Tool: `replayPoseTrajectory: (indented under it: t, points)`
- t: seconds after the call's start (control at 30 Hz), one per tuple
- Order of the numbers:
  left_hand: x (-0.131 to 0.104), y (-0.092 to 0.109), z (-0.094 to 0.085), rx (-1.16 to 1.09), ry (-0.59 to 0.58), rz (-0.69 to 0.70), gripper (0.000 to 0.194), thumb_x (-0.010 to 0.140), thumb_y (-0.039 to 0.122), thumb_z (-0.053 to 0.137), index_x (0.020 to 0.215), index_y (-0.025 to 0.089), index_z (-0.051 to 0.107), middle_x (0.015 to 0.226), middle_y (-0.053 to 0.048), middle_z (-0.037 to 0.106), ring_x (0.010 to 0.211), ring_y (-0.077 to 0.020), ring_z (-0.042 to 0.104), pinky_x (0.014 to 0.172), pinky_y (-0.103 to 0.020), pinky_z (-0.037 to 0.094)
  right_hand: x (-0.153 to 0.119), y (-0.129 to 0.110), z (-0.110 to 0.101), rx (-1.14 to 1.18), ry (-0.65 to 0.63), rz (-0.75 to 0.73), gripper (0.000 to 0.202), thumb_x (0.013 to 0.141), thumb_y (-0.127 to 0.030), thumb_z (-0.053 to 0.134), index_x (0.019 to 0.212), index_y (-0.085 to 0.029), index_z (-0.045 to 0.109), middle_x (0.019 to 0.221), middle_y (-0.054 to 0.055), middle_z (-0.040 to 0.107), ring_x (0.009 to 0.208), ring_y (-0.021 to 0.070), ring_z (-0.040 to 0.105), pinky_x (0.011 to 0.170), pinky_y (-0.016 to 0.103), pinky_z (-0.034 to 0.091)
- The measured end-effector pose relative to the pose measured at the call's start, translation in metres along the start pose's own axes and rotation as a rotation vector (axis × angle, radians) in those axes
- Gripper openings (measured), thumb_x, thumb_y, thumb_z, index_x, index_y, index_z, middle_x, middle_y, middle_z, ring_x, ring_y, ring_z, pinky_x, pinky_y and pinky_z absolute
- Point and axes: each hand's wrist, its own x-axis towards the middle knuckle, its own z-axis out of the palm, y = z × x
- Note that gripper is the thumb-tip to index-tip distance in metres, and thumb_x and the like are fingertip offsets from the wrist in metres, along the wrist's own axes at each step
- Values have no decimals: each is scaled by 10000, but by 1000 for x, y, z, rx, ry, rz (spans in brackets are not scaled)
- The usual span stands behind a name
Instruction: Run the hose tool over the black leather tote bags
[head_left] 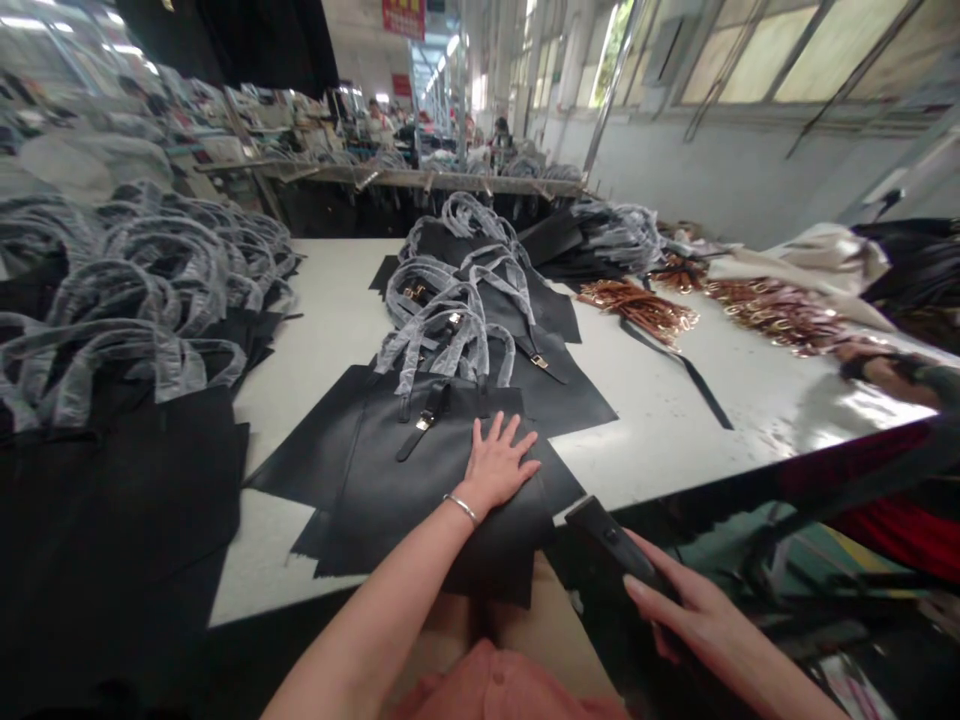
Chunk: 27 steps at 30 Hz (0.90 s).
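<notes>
My left hand (pixel 501 462) lies flat with spread fingers on a black leather bag panel (pixel 382 500), near its right side. The panel carries a strap with a gold buckle (pixel 424 422) and handles wrapped in clear plastic film (pixel 442 340). Beneath and behind it are more black panels (pixel 562 390), overlapping in a loose stack. Off the table's front edge, at the lower right, my right hand (pixel 675 600) is closed round a black handheld tool shaped like a hair clipper (pixel 611 540). The tool's head points up and left, near the panel's right corner but apart from it.
A large pile of black panels with wrapped handles (pixel 172 290) covers the left side of the white table (pixel 315 290). Brown straps with metal hooks (pixel 645 310) and a loose black strap (pixel 697 385) lie on the right. Another person's hand (pixel 885 375) is at the right edge.
</notes>
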Motion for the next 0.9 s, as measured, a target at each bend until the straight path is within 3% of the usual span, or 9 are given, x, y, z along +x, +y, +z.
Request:
replayPoseTrajectory:
  t: [0.23, 0.43, 0.57, 0.67, 0.8, 0.9]
  points:
    - [37, -4, 11, 60, 83, -157, 480, 907, 524, 457, 1338, 320, 512, 1512, -78, 339, 1401, -377, 200, 1075, -684, 88, 8, 6, -2, -1, -29, 6, 749, 825, -505, 556, 1463, -174, 346, 570, -54, 549, 428, 116, 525, 420, 220, 404]
    - [42, -3, 12, 48, 114, -179, 464, 919, 472, 461, 1346, 296, 505, 1509, -93, 340, 1400, -368, 208, 1085, -672, 87, 30, -12, -7, 55, -71, 42, 677, 827, -507, 571, 1419, -224, 409, 594, -65, 530, 400, 103, 543, 377, 193, 406]
    - [41, -3, 9, 8, 97, -96, 479, 914, 449, 495, 1367, 295, 471, 1488, -96, 373, 1398, -324, 239, 1115, -618, 116, 40, -32, -12, 77, -126, 98, 697, 812, -530, 585, 1411, -217, 414, 590, -63, 531, 391, 101, 541, 371, 189, 411]
    - [39, -4, 6, -26, 63, 5, 539, 880, 523, 530, 1357, 278, 480, 1487, -102, 374, 1404, -319, 228, 1124, -594, 127, 43, -42, -15, 67, -158, 116, 715, 821, -535, 572, 1424, -197, 390, 585, -58, 538, 391, 103, 540, 369, 189, 413]
    - [37, -6, 2, -95, -34, 242, 649, 805, 665, 541, 1317, 267, 519, 1467, -93, 407, 1398, -298, 252, 1138, -549, 122, 42, -42, -15, 4, -146, 125, 709, 821, -534, 567, 1416, -187, 399, 587, -53, 539, 394, 109, 548, 367, 192, 415]
    - [36, -7, -1, -134, -77, 284, 635, 789, 656, 564, 1288, 265, 540, 1439, -82, 446, 1377, -285, 302, 1145, -522, 111, 38, -36, -16, -25, -131, 79, 676, 835, -532, 554, 1408, -203, 414, 597, -53, 535, 395, 109, 549, 364, 192, 412]
